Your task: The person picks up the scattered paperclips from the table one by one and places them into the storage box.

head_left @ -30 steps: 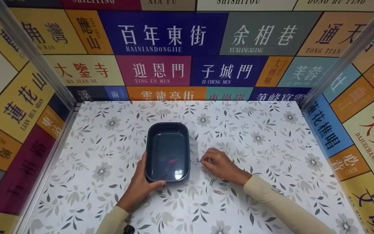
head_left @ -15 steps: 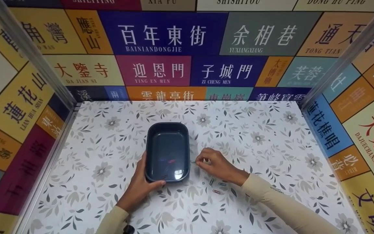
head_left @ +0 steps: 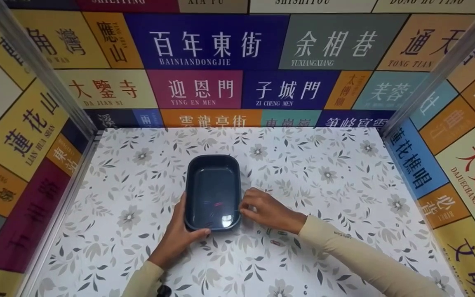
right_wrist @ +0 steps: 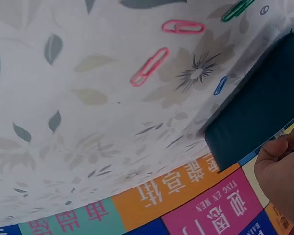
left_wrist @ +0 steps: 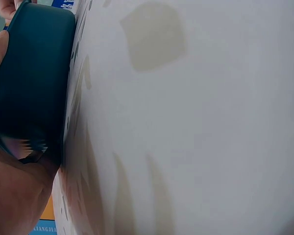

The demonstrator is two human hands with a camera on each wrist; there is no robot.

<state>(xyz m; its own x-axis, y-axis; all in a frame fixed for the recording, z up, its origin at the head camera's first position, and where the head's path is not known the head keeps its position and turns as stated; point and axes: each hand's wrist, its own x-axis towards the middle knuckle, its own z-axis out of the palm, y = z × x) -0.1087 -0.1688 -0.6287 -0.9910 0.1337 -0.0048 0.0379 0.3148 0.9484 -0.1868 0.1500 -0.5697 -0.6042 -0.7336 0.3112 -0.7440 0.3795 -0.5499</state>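
Observation:
A dark blue rectangular tray (head_left: 212, 181) stands on the table, with a few paper clips inside, among them a pink paper clip (head_left: 218, 204). My left hand (head_left: 182, 233) grips its near-left corner, thumb at the front rim and fingers along the left side. At the right rim, the fingertips of my right hand (head_left: 266, 208) pinch a thin paper clip whose colour is too small to tell. In the right wrist view, a red paper clip (right_wrist: 149, 67), a pink paper clip (right_wrist: 183, 26), a green paper clip (right_wrist: 237, 10) and a blue paper clip (right_wrist: 220, 85) lie on the table.
A white tablecloth (head_left: 324, 161) with a leaf and flower print covers the table. Upright panels (head_left: 221, 49) with coloured sign blocks enclose the back and both sides. A small black object (head_left: 163, 291) shows beside the left sleeve.
My right hand has moved left with the paper clip, from the table beside the tray to its right rim. The left hand and the tray have stayed in place.

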